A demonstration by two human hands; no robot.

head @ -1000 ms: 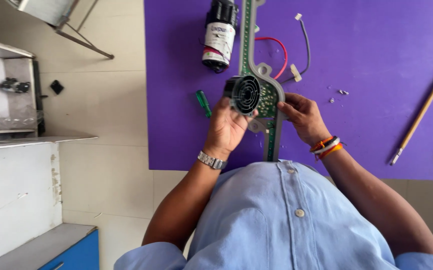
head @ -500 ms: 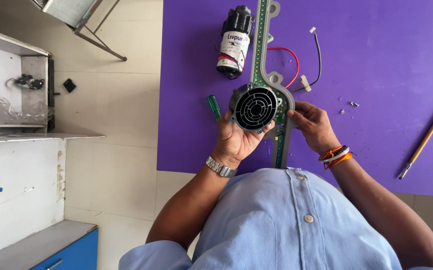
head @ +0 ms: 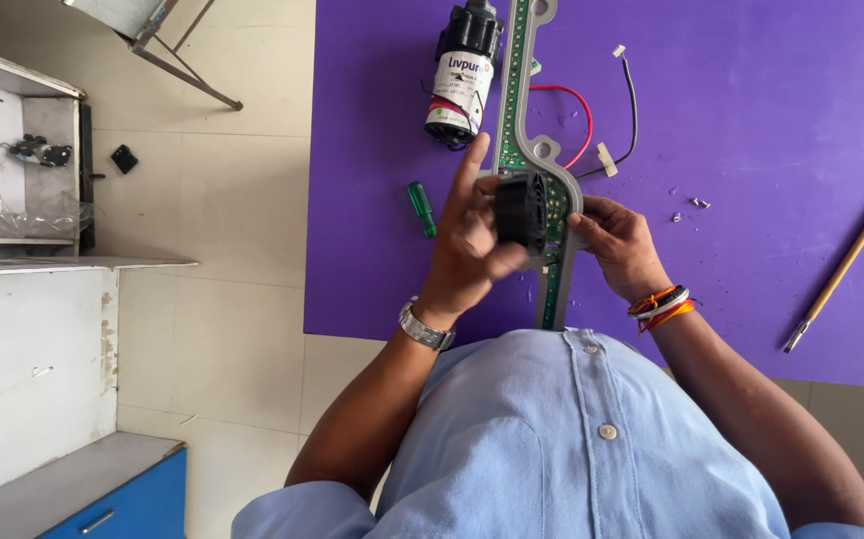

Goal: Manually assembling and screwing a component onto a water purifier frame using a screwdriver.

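My left hand (head: pixel 467 245) grips a small black round fan (head: pixel 524 210), turned edge-on over a long green circuit strip in a grey frame (head: pixel 517 90). My right hand (head: pixel 619 243) holds the grey frame's edge just right of the fan, with coloured bands on its wrist. The strip runs up the purple mat (head: pixel 751 110) from my chest. A metal watch sits on my left wrist.
A black cylindrical pump motor with a white label (head: pixel 460 80) lies left of the strip. A green-handled screwdriver (head: pixel 421 208) lies by my left hand. Red and black wires (head: pixel 591 110), small screws (head: pixel 686 210) and a long yellow-handled tool (head: pixel 846 260) lie to the right. White shelving (head: pixel 22 180) stands left.
The fan faced the camera before; my left hand has turned it on edge and my index finger now points up. The view has shifted slightly.
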